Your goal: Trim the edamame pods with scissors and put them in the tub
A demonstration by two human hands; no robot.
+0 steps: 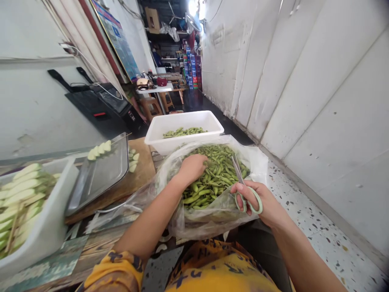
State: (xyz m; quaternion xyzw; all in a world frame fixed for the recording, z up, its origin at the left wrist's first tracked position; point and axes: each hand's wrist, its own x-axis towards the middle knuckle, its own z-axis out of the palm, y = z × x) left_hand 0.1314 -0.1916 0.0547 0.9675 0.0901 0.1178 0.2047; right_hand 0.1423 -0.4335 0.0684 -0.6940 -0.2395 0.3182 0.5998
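Note:
A clear plastic bag [258, 160] lies open in front of me, full of green bean pods [217, 172]. My left hand [193, 167] is at the upper left of the heap, its fingers curled down at the pods; what they hold, if anything, is hidden. In my right hand [249, 196], at the bag's right side, are scissors [238, 169] with pale green handles. Their blades point up over the pods and stand slightly apart. Behind the bag, a white plastic tub [182, 118] holds more pods.
To the left, a metal tray [103, 182] with skewered pale slices rests on a wooden board [141, 156]. A white bin [57, 194] of sliced green-skinned produce stands at far left. A white wall [304, 81] runs along the right. Farther back is a small table [156, 89] with stools.

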